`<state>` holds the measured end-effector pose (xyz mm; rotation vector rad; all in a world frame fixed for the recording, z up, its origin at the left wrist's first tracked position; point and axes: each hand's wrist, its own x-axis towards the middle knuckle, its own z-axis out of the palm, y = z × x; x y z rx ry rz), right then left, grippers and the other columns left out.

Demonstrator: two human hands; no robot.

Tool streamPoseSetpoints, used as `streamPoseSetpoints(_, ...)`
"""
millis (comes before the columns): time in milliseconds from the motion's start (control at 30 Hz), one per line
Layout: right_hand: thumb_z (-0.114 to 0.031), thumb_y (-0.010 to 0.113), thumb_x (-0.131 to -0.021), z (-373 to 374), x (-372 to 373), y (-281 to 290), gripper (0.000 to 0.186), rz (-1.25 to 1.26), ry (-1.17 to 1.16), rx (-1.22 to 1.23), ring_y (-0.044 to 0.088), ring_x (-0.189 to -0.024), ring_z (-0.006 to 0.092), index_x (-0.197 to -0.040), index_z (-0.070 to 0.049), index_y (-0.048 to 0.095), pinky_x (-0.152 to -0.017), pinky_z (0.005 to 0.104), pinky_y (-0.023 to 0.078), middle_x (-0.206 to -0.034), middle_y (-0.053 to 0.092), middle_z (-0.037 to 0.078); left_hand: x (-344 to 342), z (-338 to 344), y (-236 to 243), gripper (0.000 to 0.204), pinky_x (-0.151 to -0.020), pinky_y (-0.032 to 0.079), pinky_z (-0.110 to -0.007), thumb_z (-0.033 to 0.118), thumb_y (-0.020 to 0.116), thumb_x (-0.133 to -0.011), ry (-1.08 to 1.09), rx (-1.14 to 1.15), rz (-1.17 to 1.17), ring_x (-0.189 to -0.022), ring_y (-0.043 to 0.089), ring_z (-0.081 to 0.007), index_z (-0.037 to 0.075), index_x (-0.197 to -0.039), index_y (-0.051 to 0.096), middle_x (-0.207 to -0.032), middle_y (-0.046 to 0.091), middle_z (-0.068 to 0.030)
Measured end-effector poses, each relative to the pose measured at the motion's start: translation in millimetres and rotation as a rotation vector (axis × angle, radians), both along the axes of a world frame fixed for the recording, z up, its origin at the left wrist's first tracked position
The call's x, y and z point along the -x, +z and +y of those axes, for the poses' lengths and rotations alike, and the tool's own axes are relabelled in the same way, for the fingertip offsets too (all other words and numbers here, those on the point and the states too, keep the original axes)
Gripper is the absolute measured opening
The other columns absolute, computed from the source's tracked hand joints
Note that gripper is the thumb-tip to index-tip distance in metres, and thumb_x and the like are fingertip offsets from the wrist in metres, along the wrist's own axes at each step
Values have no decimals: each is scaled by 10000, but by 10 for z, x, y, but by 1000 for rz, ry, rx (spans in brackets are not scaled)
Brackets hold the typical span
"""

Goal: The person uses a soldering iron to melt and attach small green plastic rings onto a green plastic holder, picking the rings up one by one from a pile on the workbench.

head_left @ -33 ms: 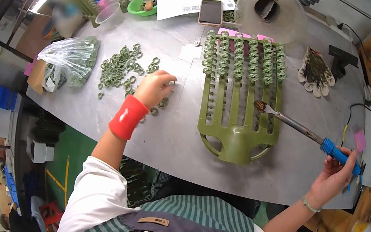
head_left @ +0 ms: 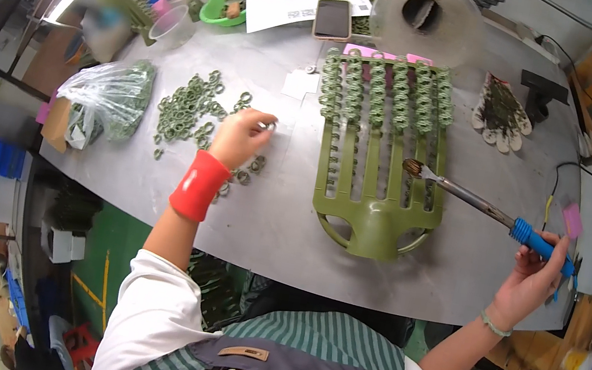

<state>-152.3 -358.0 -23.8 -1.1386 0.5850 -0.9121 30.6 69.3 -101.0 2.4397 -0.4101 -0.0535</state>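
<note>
Right now, a small ring (head_left: 267, 126) sits at the fingertips of the left hand (head_left: 239, 133), above the table just right of the loose green rings (head_left: 186, 112); thumb and forefinger appear pinched together on it. Right of that, the green rack (head_left: 375, 229) lies flat, its upper bars carrying rows of ringed green pieces (head_left: 379, 93). Over its right side points the dark tip of a blue-handled tool (head_left: 479, 203), the fingers of the right hand (head_left: 529, 278) closed around the grip; whether the tip touches a bar, I cannot tell. Such a light pinch could let the ring slip and roll back among its lookalikes. Should the tip be hot, as its soldering-iron look suggests, a dip of the right wrist could mark the rack's plastic-looking bars. Farther out lie a clear plastic bag (head_left: 123, 103) at left and a stained glove (head_left: 502, 114) at upper right.
</note>
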Motion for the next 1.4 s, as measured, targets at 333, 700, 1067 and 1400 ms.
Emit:
streamPoseSetpoints(333,-303,642,-916,-153,-36,-24,336,-52,-78,16,582,-536,119,-810,16,632,-519,212,506,-734,637,71,39,-1498,709,198,-697,502,-240,80,688,-877,-277,436,62,-769,608,-77,22,-1066,678,-885,679,-32)
streamPoseSetpoints(700,-275,640,-923,-277,-254,-227,316,-96,-76,-65,606,-527,130,-808,19,635,-510,236,542,-690,630,71,-188,-2522,326,169,-838,471,-379,179,724,-797,-503,87,-643,-897,603,-243,101,-947,723,-880,701,-55)
streamPoseSetpoints(1067,-300,659,-910,-434,-78,-177,311,-45,-99,-54,596,-539,115,-825,-1,653,-509,216,501,-742,655,72,-202,-2450,353,180,-854,432,-407,191,736,-772,-489,8,-644,-990,586,-245,140,-944,718,-878,703,-37)
streamPoseSetpoints(1400,-328,644,-918,-238,34,-91,309,-43,-43,-8,591,-580,86,-846,-28,635,-516,178,490,-774,634,42,-952,38,236,248,-778,534,-351,249,696,-845,178,-91,-134,-808,688,-256,63,-1009,700,-876,714,-116)
